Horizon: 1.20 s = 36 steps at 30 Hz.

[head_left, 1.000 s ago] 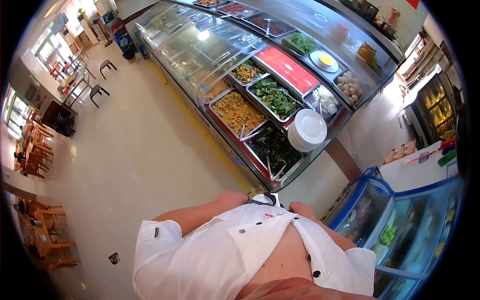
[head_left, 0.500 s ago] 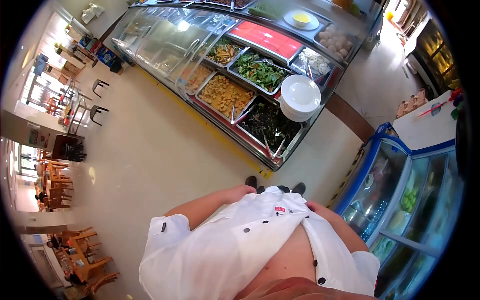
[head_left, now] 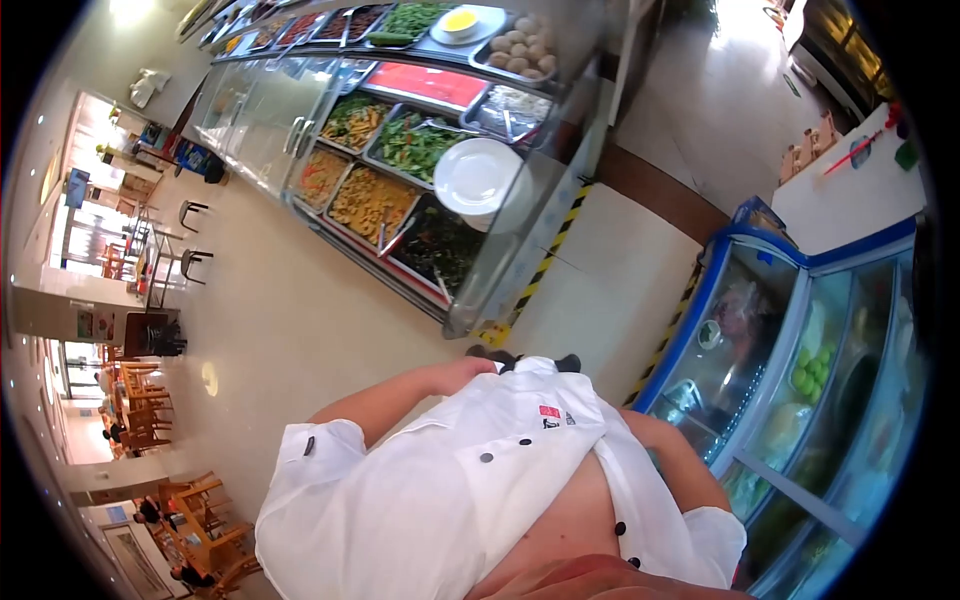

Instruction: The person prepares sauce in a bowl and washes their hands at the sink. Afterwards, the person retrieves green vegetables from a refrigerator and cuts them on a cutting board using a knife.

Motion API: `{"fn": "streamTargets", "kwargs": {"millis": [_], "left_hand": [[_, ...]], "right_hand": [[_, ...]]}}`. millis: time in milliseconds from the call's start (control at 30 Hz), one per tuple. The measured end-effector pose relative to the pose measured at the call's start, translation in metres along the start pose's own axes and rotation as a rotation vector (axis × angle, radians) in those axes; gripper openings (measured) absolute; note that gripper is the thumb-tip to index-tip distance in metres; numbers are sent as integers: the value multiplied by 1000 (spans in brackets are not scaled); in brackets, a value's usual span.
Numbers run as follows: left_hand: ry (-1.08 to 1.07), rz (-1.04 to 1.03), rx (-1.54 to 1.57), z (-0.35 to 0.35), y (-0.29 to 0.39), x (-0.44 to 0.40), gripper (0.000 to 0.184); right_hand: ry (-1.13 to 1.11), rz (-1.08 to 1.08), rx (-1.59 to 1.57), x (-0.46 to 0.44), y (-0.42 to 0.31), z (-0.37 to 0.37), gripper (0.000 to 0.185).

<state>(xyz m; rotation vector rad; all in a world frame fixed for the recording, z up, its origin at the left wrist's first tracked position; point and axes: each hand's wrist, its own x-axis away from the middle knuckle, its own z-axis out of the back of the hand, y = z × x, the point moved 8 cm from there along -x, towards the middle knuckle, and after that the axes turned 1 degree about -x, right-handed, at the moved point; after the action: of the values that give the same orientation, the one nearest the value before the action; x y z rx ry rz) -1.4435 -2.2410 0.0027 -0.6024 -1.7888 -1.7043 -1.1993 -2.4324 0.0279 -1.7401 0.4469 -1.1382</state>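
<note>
My left hand (head_left: 468, 375) hangs by the hem of the white jacket (head_left: 400, 480) that I wear, and its fingers are hidden from me. My right forearm (head_left: 680, 455) runs down the other side, with the hand out of sight behind the jacket. Ahead stands a food counter (head_left: 370, 262) with a glass cover. On it, a stack of white plates (head_left: 475, 178) sits near the corner, beside trays of dark greens (head_left: 435, 248), yellow diced food (head_left: 370, 203) and leafy greens (head_left: 418, 145). Tongs lie in some trays.
At right is a blue-framed glass display fridge (head_left: 720, 240) with produce inside. Yellow-black tape (head_left: 550, 255) marks the counter's side. Wooden chairs and tables (head_left: 145, 395), with people seated, are at far left. A black stool (head_left: 193, 262) stands on the floor.
The counter has shifted left and up in view, and its taped side now shows. The fridge also sits further left. My right hand, partly visible before, is now hidden.
</note>
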Motion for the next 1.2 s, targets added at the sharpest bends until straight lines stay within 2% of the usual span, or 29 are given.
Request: {"fn": "streamTargets", "kwargs": {"millis": [133,233,267,333,367,400,467,500,567,600,667,700,767,800,867,933,967,1033,1067,1100,1133,1167,1200], "left_hand": [[6,-89,-21,8,50,-45,20],[-26,-50,-10,20,85,-91,22],[-6,-33,30,27,96,-112,24],[9,-16,183,43,119,-160,18],[56,-18,225,55,139,-182,14],[91,-14,165,69,151,-212,14],[177,61,99,97,190,-265,16],[191,48,110,110,208,-295,16],[193,11,149,137,253,-358,18],[164,-28,169,150,270,-394,19],[167,-55,99,176,327,-459,20],[154,-63,-1,185,366,-486,21],[143,-155,-200,197,440,-550,22],[131,-154,-220,200,475,-573,22],[68,-408,-461,201,565,-612,22],[-95,-454,-428,207,616,-663,21],[-135,-449,-512,214,634,-690,20],[-198,-428,-721,233,649,-748,23],[-245,-415,-834,243,645,-782,25],[-363,-37,-441,258,609,-828,24],[-326,342,-70,277,572,-868,24],[-361,453,34,286,572,-892,23],[-421,432,-11,291,598,-915,23]], "right_hand": [[117,-74,-184,33,36,43,72],[-7,-65,-288,50,48,81,64],[47,-69,-294,57,54,102,64],[-97,-23,-340,72,60,129,65],[-69,-66,-406,75,78,146,66],[-26,-65,-701,80,89,164,62],[165,-134,-919,97,105,227,52],[201,-116,-921,98,102,257,52],[679,-213,-680,111,112,341,40],[707,-197,-695,110,117,363,40],[994,-406,-366,130,154,435,36],[1020,-398,-382,129,176,454,36],[1129,-617,-125,148,224,499,30],[1142,-612,-146,157,239,518,30],[994,-741,-243,163,285,547,23],[944,-834,-184,158,358,579,30],[961,-817,-197,156,369,605,30],[565,-875,-21,137,392,651,19],[582,-859,-22,124,430,683,19],[540,-656,135,91,470,723,19],[488,-455,289,74,485,763,20],[569,-536,141,96,445,825,22],[663,-607,-9,116,408,887,24]]}}
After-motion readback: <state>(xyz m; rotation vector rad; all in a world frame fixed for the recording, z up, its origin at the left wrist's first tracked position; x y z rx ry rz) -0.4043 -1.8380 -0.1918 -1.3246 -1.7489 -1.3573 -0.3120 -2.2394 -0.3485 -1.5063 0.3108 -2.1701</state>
